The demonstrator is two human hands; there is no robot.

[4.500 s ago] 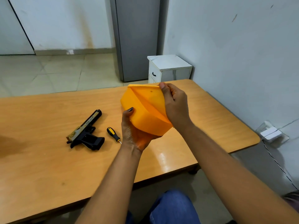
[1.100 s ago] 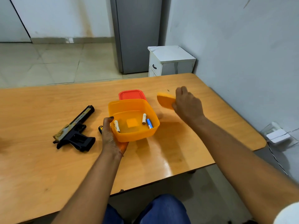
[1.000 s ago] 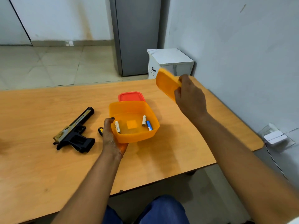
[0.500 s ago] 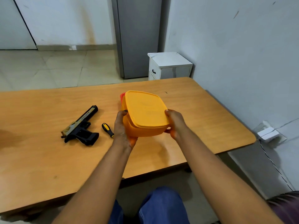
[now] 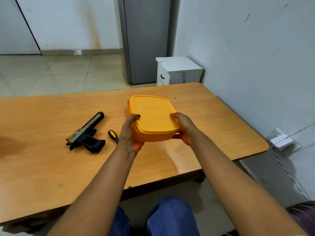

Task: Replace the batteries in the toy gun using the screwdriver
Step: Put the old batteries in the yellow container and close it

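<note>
Well left of grips (image 5: 132, 132), toy gun (image 5: 86, 134).

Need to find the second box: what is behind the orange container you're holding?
Behind the orange container, held by the left hand and right hand, only a red sliver peeks out at its far left corner. The container covers the rest, so I cannot identify it.

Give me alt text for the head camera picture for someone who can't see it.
Two hands, left hand and right hand, hold a closed orange box above a wooden table. A toy gun and screwdriver lie to its left.
</note>
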